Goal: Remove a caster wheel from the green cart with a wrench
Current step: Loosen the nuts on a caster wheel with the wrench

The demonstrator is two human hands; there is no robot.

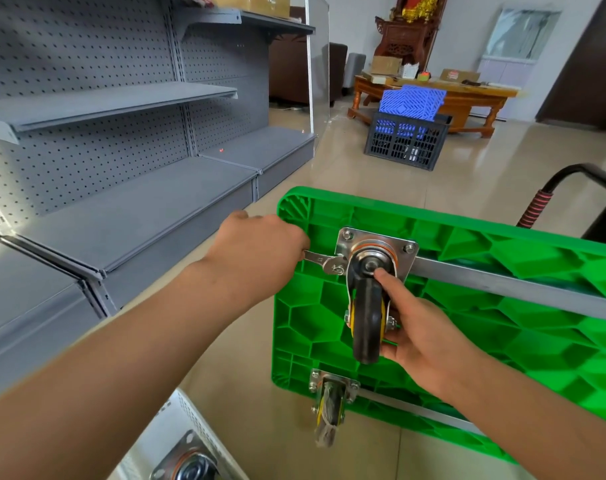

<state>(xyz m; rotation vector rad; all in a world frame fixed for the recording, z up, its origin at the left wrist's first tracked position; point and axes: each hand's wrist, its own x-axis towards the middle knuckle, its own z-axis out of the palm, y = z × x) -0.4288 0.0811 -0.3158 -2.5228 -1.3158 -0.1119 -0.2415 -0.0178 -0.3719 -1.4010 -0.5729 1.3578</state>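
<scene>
The green cart (502,320) stands on its side with its ribbed underside facing me. A black caster wheel (365,317) on a silver mounting plate (377,242) is bolted near the cart's upper left corner. My left hand (256,242) grips the handle of a silver wrench (324,259), whose head sits on the plate's lower left bolt. My right hand (419,332) holds the wheel from the right, thumb pressed on the swivel hub. A second caster (331,407) is mounted lower on the cart.
Grey metal shelving (121,140) runs along the left. A white perforated tray (190,441) at bottom left holds a loose caster. The cart's black handle (571,181) juts out at right. A dark crate (407,140) with blue panels and a wooden table (468,98) stand beyond on the tiled floor.
</scene>
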